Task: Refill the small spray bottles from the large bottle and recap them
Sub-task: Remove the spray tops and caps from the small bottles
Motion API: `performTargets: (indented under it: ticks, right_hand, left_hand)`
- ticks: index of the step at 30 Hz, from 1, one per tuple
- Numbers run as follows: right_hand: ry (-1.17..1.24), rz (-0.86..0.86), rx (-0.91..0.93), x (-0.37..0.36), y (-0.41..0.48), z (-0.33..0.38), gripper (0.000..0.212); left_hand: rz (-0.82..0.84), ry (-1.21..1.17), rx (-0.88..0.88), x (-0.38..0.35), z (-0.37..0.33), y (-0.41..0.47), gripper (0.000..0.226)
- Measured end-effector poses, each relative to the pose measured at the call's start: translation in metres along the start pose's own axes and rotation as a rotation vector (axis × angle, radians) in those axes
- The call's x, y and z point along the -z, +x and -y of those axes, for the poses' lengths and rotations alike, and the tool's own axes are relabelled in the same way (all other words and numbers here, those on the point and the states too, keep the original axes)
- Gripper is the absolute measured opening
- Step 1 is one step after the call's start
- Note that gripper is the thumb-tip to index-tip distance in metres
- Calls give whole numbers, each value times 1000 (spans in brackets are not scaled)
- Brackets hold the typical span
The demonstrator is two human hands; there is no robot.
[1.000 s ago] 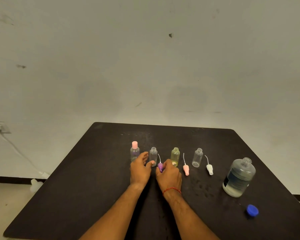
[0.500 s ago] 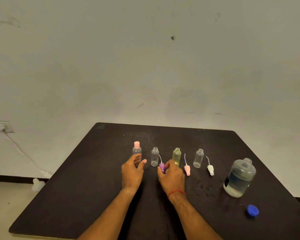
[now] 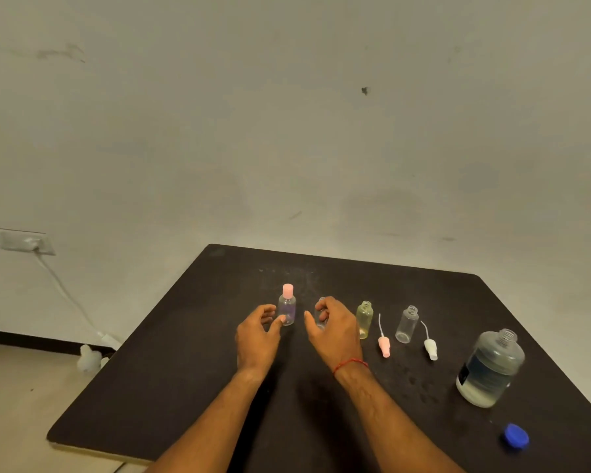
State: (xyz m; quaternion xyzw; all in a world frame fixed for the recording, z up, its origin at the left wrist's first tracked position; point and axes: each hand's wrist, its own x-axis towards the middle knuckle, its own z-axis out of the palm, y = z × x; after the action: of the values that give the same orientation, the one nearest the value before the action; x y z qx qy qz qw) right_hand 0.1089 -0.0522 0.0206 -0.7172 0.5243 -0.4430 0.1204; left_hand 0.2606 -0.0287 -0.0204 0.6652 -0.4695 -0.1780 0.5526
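Left hand (image 3: 256,339) loosely spread, thumb by pink-capped bottle (image 3: 287,307), right hand (image 3: 336,331) curled round second bottle (image 3: 319,320), large bottle (image 3: 490,368) uncapped far right, blue cap (image 3: 516,435) near it, dark table (image 3: 185,370).

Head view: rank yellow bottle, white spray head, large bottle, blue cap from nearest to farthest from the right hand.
1. Yellow bottle, just right of the right hand.
2. White spray head, farther right.
3. Large bottle, far right.
4. Blue cap, front right corner.
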Motion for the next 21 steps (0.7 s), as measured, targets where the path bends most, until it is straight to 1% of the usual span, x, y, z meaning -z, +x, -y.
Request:
performTargets:
  ticks: [2,7,10,13,15,17,21]
  right_hand:
    - [-24,32,26,-2,5,6,19]
    - [-127,65,163,-13,26,20,21]
    - [-277,90,221,-23,41,26,24]
    - [-458,165,205,-30,52,31,35]
    - [-522,232,172,-33,57,33,38]
    - [-536,271,160,-37,58,35,38]
    - [-491,284,147,-41,57,38,30]
  left_hand:
    - [0,0,13,3,2,2,33]
    - [-21,-17,33,10,4,6,34]
    - [-35,-18,26,13,6,9,34]
    - [-45,-26,21,14,8,12,33]
    - [-42,-32,24,14,8,14,34]
    - [-31,-26,27,14,9,16,36]
    - [12,-5,35,8,8,17,43]
